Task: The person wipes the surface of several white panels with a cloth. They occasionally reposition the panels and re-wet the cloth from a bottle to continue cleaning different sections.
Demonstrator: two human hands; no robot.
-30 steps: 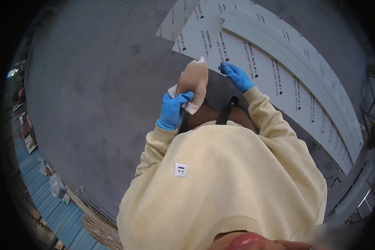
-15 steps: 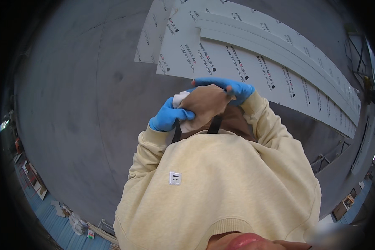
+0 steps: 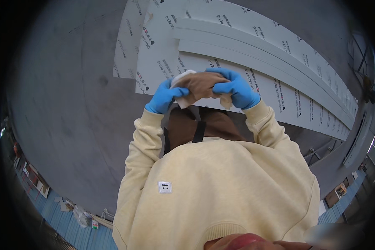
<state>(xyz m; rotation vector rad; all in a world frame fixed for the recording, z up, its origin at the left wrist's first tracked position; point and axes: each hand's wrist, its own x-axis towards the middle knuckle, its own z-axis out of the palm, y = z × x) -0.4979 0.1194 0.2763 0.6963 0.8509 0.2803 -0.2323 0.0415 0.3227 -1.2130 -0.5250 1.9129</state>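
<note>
**Grey concrete floor, white panels, cloth bundle in two gloved hands**

Setting: a wide grey concrete floor (image 3: 71,104) seen from above, with long white panels (image 3: 237,46) lying in overlapping strips from the far middle out to the right.

Item 1, cloth bundle (image 3: 198,85): brown fabric with a white layer showing at its left and lower edges. Held up in front of the chest, over the near edge of the panels, between both hands.

Item 2, left hand (image 3: 166,96): blue glove, fingers closed on the left end of the bundle, pinching the white layer.

Item 3, right hand (image 3: 236,88): blue glove, fingers curled over the top and right end of the bundle, gripping it firmly.

Item 4, cream sweatshirt (image 3: 221,191): fills the near half of the view; a brown garment with a black strap (image 3: 199,131) shows beneath the hands.

Progress, as judged: the bundle is gathered and bunched between the hands, not spread out; the handling looks mid-way, with the cloth neither laid down nor opened.

Not readable: what the bundle contains, if anything; whether the white layer is a separate piece; both palms, which are turned away. The edges of the view are dark and bent, and the small objects by the blue wall (image 3: 77,233) at near left are too small to identify.
</note>
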